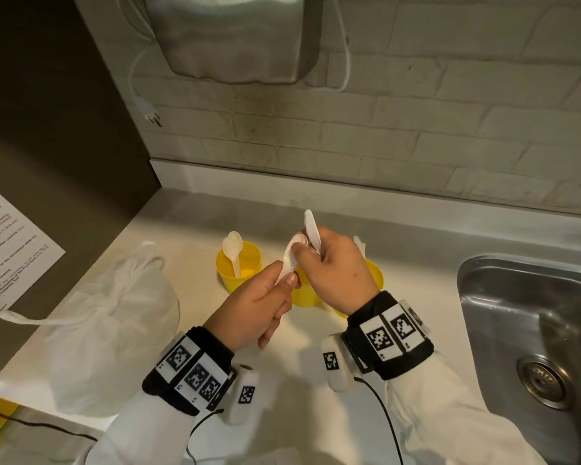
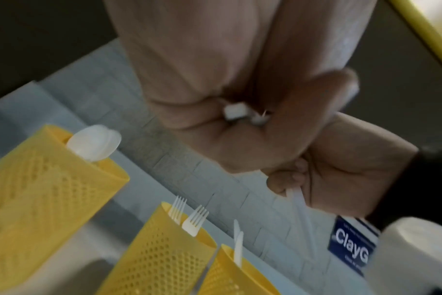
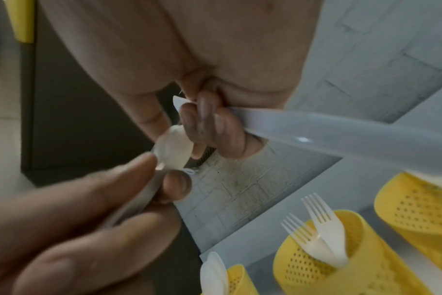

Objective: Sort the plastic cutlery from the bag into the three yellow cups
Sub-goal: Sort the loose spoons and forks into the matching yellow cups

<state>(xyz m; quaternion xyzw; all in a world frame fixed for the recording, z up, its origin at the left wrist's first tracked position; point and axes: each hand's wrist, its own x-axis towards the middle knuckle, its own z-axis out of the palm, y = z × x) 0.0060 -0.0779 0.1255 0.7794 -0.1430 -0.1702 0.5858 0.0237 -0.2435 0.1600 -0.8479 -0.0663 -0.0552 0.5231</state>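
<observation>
My left hand (image 1: 284, 280) pinches the handle of a white plastic spoon (image 1: 291, 255) above the three yellow mesh cups. My right hand (image 1: 307, 251) grips a white knife (image 1: 312, 226), blade pointing up, while its fingertips touch the spoon's bowl (image 3: 173, 147). The left cup (image 1: 239, 263) holds spoons. The middle cup (image 3: 341, 259) holds two forks and is mostly hidden behind my hands in the head view. Knives stand in the right cup (image 2: 230, 275). The white drawstring bag (image 1: 114, 313) lies on the counter to the left.
A steel sink (image 1: 517, 313) is sunk into the counter at the right. A brick wall (image 1: 383, 146) stands close behind the cups. A printed sheet (image 1: 7, 250) hangs on the dark panel at the left. Cables trail from both wristbands.
</observation>
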